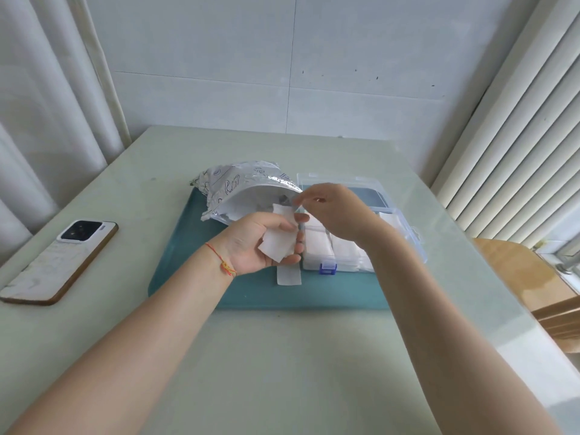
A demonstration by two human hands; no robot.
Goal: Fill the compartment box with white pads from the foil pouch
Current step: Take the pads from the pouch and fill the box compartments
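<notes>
The left hand [266,243] cradles a small stack of white pads [280,243] over the teal mat [251,293], fingers curled round it; the right hand [332,211] pinches at its top edge, beside the foil pouch [241,189]; the compartment box [345,246] sits just right, its near compartments already stocked; the pads look light, soft and floppy, best lifted by an edge.

No legible txt; foil pouch [232,186] print too blurred to read

pale tiled wall [282,58]; curtain [47,105], blinds [518,136]
</notes>
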